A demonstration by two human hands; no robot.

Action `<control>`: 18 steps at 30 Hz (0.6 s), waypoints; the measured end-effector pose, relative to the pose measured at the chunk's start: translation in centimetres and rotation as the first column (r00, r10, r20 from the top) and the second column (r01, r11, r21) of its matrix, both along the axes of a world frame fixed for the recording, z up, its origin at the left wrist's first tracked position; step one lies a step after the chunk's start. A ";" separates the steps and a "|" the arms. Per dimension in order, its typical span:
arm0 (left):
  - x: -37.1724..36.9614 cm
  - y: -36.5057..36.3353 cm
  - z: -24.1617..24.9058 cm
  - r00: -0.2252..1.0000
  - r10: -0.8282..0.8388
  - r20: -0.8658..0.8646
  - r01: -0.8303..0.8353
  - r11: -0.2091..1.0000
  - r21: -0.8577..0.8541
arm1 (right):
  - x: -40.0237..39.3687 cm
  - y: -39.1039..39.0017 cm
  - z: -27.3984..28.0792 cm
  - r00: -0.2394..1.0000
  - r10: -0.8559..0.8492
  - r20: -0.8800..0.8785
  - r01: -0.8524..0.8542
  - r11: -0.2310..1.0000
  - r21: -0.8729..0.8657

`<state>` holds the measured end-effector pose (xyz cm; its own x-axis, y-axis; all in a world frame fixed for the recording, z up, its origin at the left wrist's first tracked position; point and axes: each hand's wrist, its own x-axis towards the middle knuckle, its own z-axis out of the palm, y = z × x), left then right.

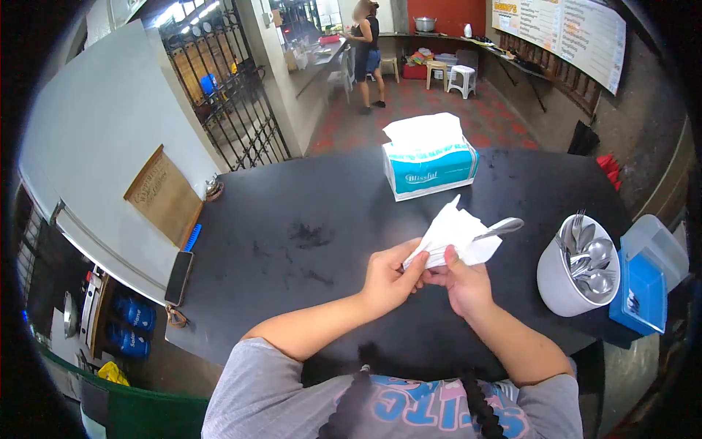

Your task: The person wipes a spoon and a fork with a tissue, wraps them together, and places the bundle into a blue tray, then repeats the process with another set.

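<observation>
Both hands are together over the black table, gripping a white paper napkin (453,230). A metal spoon (504,226) pokes out of it, bowl to the right; its handle is hidden by the paper. My left hand (395,271) pinches the napkin's lower left side. The thumb of my right hand (466,282) presses the paper from the near side. Just beyond stands a teal and white tissue pack (431,170) with a sheet sticking up. Right of my hands, a white tub (556,274) holds several spoons and forks (596,256).
A blue plastic box (638,296) with a raised lid sits by the tub at the table's right edge. A phone (178,278), a blue comb-like item (192,238) and a wooden sign (167,194) line the left edge. A person (365,55) stands far back near a counter.
</observation>
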<state>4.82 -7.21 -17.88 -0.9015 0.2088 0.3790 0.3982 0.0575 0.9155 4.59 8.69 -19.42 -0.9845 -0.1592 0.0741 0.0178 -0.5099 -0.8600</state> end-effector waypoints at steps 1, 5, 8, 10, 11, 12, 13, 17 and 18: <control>-0.3 -0.3 0.0 0.999 -0.015 0.034 0.015 1.000 0.027 | -0.4 0.5 -0.1 0.997 -0.079 -0.003 0.079 0.996 0.037; -1.2 -0.9 -0.3 0.994 -0.018 0.106 0.012 0.998 0.055 | -1.4 2.2 0.7 0.994 -0.098 -0.039 0.104 0.977 0.186; -1.8 -1.3 0.2 0.980 0.029 0.196 -0.055 0.990 0.130 | -2.7 4.0 0.4 0.989 -0.145 -0.036 0.149 0.968 0.202; -2.2 -1.9 1.3 0.947 0.079 0.311 -0.125 0.984 0.128 | -3.0 4.3 0.5 0.932 -0.338 -0.129 0.356 0.920 0.163; -2.6 -2.2 1.6 0.940 0.117 0.320 -0.163 0.979 0.121 | -2.5 4.1 0.7 0.847 -0.420 -0.327 0.497 0.843 0.207; -3.0 -2.6 1.7 0.941 0.118 0.317 -0.164 0.979 0.120 | -1.9 3.8 1.1 0.722 -0.463 -0.514 0.631 0.745 0.215; -3.3 -3.1 1.9 0.937 0.064 0.344 -0.129 0.977 0.169 | -1.7 4.0 1.1 0.721 -0.463 -0.516 0.631 0.746 0.212; -3.1 -3.3 2.4 0.917 -0.017 0.399 -0.073 0.975 0.209 | -0.1 3.5 1.9 0.074 0.271 -0.960 0.955 0.257 0.146; -2.9 -3.3 2.4 0.907 -0.049 0.419 -0.041 0.978 0.203 | 0.3 2.8 2.2 0.074 0.425 -0.902 0.981 0.132 0.142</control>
<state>1.92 -10.46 -15.44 -0.9851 0.1722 -0.0003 -0.0260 -0.1472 0.9888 4.89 11.50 -17.22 -0.2155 -0.5055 0.8355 -0.6534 0.7105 0.2614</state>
